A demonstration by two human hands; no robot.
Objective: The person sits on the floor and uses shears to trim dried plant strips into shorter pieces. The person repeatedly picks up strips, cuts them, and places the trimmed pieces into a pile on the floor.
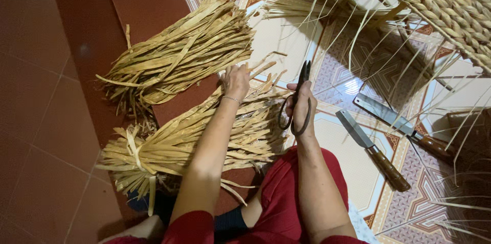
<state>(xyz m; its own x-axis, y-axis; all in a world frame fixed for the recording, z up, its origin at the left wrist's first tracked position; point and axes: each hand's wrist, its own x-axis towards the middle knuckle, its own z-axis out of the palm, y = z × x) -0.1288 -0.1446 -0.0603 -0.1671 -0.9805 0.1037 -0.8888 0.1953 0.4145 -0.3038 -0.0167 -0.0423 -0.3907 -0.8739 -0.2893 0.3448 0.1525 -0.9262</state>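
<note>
**Hands among dried strips, shears in the right**

Nearest, the right hand (300, 102) closes around black iron shears (297, 102), blades shut and pointing to twelve o'clock. At nine o'clock of it, the left hand (236, 81) rests fingers-down on a tied bundle of dried flat strips (169, 144). A second bundle (179, 55) lies beyond, at eleven o'clock. Bare patterned tile (286, 39) stays open ahead; two wooden-handled knives (394, 136) lie at three o'clock, a woven basket (440, 4) at one.

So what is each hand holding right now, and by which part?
The right hand holds black scissors by the handle loops, blades shut. The left hand rests on the near bundle of dried strips; a grip can't be told.
</note>
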